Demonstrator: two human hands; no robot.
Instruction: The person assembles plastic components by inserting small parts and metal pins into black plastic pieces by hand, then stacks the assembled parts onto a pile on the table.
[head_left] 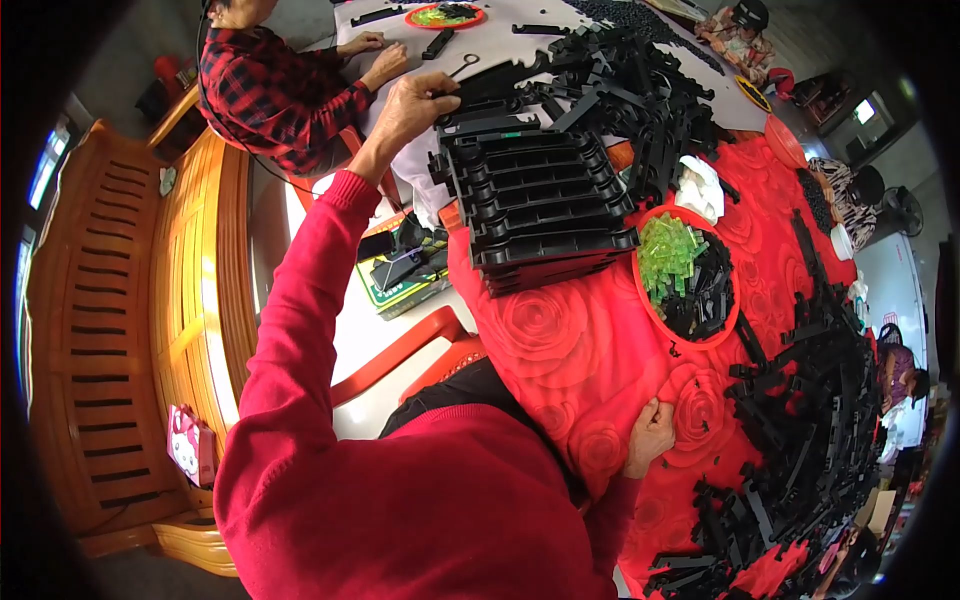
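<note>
At the end of a long black plastic strip point(505, 76), the fingers of my left hand point(412, 108) are closed in a pinch. Just below and right of that hand stands a tall stack of black ribbed plastic pieces point(545, 195), at the corner of the red tablecloth point(545, 325). My right hand point(652, 438) rests on the cloth near my body with its fingers curled; whatever is inside them is hidden. Beyond it sits a round orange-rimmed tray point(690, 345) with translucent yellow-green pieces point(668, 252) and small black pieces point(708, 295).
Loose black strips form a heap point(640, 90) behind the stack and another pile point(810, 430) along the right side. Crumpled white tissue point(699, 190) lies near the tray. A co-worker in a checked shirt point(285, 90) sits at far left. A red chair point(405, 350) and wooden bench point(190, 300) stand left.
</note>
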